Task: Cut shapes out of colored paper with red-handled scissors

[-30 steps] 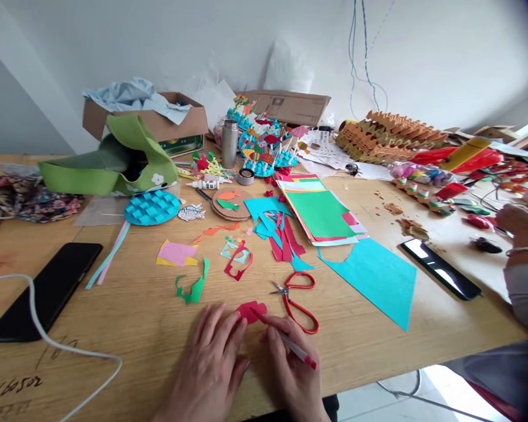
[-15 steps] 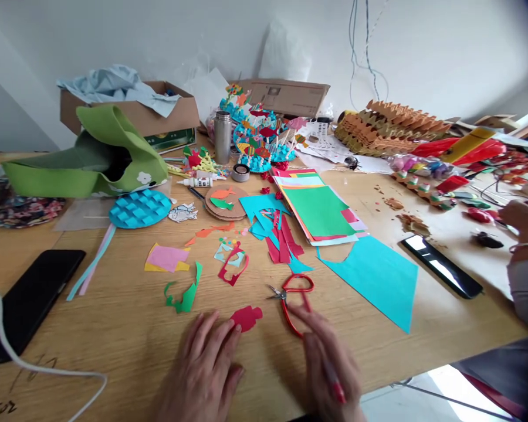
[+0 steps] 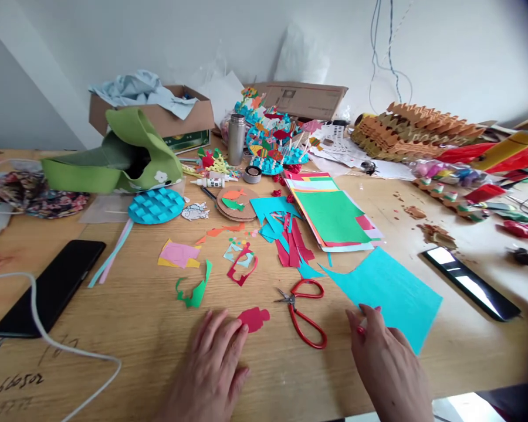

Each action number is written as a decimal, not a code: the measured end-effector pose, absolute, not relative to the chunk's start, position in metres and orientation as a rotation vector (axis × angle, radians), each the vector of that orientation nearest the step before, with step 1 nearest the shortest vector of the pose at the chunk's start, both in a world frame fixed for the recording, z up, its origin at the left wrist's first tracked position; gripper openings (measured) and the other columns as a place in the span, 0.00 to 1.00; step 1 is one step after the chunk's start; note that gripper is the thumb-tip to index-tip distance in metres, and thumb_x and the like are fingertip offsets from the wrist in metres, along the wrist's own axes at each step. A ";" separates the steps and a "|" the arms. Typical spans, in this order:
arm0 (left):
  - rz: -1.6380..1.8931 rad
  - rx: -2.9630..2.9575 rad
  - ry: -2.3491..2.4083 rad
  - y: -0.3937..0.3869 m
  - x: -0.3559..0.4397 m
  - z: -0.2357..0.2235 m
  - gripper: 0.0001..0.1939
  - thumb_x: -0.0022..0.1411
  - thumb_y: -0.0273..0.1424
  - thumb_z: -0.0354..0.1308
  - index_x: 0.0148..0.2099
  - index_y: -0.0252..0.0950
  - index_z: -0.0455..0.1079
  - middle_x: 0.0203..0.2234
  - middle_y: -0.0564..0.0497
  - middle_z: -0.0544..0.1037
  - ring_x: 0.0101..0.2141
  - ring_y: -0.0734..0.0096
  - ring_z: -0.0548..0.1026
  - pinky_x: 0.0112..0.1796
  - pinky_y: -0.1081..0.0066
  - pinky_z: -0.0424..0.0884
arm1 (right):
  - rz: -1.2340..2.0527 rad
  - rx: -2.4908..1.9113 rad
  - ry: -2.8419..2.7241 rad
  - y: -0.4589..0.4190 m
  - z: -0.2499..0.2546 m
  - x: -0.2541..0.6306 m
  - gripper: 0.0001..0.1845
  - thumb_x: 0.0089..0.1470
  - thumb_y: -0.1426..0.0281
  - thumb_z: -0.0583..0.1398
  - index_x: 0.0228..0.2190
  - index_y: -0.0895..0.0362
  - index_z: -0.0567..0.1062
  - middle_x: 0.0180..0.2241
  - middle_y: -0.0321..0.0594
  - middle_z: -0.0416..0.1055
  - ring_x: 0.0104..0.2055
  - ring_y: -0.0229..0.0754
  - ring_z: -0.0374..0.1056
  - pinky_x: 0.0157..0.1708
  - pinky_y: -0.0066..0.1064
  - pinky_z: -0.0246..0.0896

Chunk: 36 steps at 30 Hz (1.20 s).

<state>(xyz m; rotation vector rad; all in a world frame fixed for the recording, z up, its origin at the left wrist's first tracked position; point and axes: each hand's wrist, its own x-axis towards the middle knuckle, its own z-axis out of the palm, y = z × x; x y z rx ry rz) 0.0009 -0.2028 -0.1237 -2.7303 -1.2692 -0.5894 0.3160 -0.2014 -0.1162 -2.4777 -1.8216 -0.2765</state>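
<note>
My left hand (image 3: 217, 363) lies flat on the table with its fingers stretched out, the index fingertip touching the edge of a dark red paper cutout (image 3: 255, 319). To the right, my right hand (image 3: 389, 357) is closed around a red pen (image 3: 361, 326), most of which the fingers hide. It is at the near left edge of a turquoise paper sheet (image 3: 396, 293). Between my hands lie red-handled scissors (image 3: 303, 310), blades pointing left and touched by neither hand. Beyond the cutout are a green paper scrap (image 3: 197, 293) and a red scrap with cut-out holes (image 3: 242, 269).
A black phone (image 3: 50, 287) with a white cable (image 3: 35, 305) lies at left, another phone (image 3: 470, 281) at right. Stacked coloured paper (image 3: 334, 217), a cardboard disc (image 3: 229, 211), a blue woven paper oval (image 3: 156, 206), a green hat (image 3: 114, 161) and a steel bottle (image 3: 236, 140) stand farther back.
My right hand has moved right with the pen, away from the scissors to the turquoise sheet. My left hand stays by the red cutout. The view has turned left; the other person's arm is out of view.
</note>
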 end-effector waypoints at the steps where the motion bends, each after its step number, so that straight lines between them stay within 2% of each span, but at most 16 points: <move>1: -0.574 -2.729 -1.275 -0.203 0.001 -0.124 0.23 0.63 0.33 0.56 0.59 0.33 0.67 0.53 0.46 0.74 0.58 0.52 0.63 0.57 0.54 0.61 | -0.261 -2.469 -1.772 -0.199 -0.112 0.312 0.25 0.64 0.56 0.47 0.46 0.60 0.74 0.26 0.52 0.77 0.33 0.60 0.74 0.24 0.41 0.64; 4: -0.532 -2.727 -1.295 -0.206 0.001 -0.123 0.24 0.63 0.33 0.57 0.60 0.33 0.67 0.54 0.46 0.74 0.58 0.51 0.63 0.56 0.52 0.64 | -0.169 -2.286 -1.566 -0.195 -0.096 0.293 0.27 0.62 0.51 0.48 0.43 0.58 0.75 0.32 0.55 0.79 0.32 0.58 0.76 0.22 0.39 0.63; 7: -0.502 -2.731 -1.324 -0.208 0.002 -0.121 0.24 0.63 0.33 0.57 0.60 0.34 0.67 0.54 0.47 0.74 0.58 0.50 0.63 0.56 0.51 0.65 | 0.099 -1.845 -1.363 -0.201 -0.084 0.262 0.19 0.63 0.55 0.54 0.44 0.55 0.75 0.40 0.50 0.79 0.37 0.51 0.77 0.31 0.36 0.68; 9: -0.503 -2.728 -1.341 -0.208 0.003 -0.121 0.24 0.63 0.33 0.58 0.60 0.35 0.67 0.54 0.48 0.74 0.58 0.51 0.64 0.56 0.51 0.64 | 0.290 -1.557 -1.324 -0.209 -0.085 0.238 0.18 0.66 0.59 0.52 0.49 0.55 0.73 0.37 0.46 0.80 0.38 0.48 0.77 0.39 0.38 0.69; 11: -0.515 -2.723 -1.351 -0.208 0.003 -0.120 0.23 0.63 0.34 0.58 0.60 0.35 0.67 0.54 0.48 0.75 0.57 0.51 0.64 0.56 0.51 0.64 | 0.472 -1.345 -1.348 -0.216 -0.093 0.215 0.22 0.68 0.58 0.48 0.53 0.54 0.71 0.34 0.43 0.79 0.32 0.44 0.75 0.41 0.40 0.68; 13: -0.529 -2.720 -1.352 -0.208 0.002 -0.120 0.23 0.63 0.34 0.57 0.60 0.35 0.67 0.53 0.47 0.75 0.57 0.51 0.64 0.56 0.51 0.65 | 0.633 -1.252 -1.410 -0.218 -0.103 0.197 0.19 0.68 0.60 0.48 0.53 0.51 0.72 0.31 0.39 0.77 0.28 0.40 0.73 0.41 0.39 0.68; 16: -0.544 -2.729 -1.345 -0.209 0.001 -0.121 0.23 0.64 0.35 0.57 0.60 0.34 0.67 0.54 0.46 0.74 0.58 0.50 0.64 0.56 0.52 0.65 | 0.784 -1.240 -1.424 -0.213 -0.111 0.181 0.12 0.65 0.69 0.54 0.44 0.52 0.77 0.31 0.38 0.75 0.31 0.39 0.73 0.33 0.31 0.69; 19: -0.547 -2.744 -1.340 -0.209 0.001 -0.120 0.23 0.63 0.34 0.57 0.59 0.33 0.67 0.53 0.45 0.74 0.58 0.50 0.63 0.56 0.52 0.65 | 0.754 -1.281 -1.387 -0.206 -0.109 0.176 0.07 0.61 0.72 0.58 0.38 0.55 0.78 0.30 0.39 0.76 0.31 0.39 0.73 0.30 0.27 0.69; 28: -0.534 -2.774 -1.360 -0.210 0.001 -0.120 0.24 0.63 0.33 0.57 0.60 0.32 0.67 0.56 0.45 0.73 0.59 0.50 0.62 0.57 0.52 0.63 | 0.834 -1.404 -1.243 -0.205 -0.108 0.173 0.05 0.57 0.67 0.63 0.32 0.57 0.74 0.28 0.39 0.75 0.27 0.39 0.73 0.25 0.25 0.71; 36: -0.500 -2.789 -1.318 -0.208 0.001 -0.117 0.23 0.64 0.32 0.56 0.60 0.31 0.68 0.58 0.47 0.72 0.59 0.48 0.61 0.56 0.53 0.64 | 0.801 -1.404 -1.386 -0.208 -0.113 0.175 0.02 0.59 0.71 0.59 0.32 0.56 0.72 0.29 0.37 0.73 0.27 0.36 0.70 0.24 0.23 0.67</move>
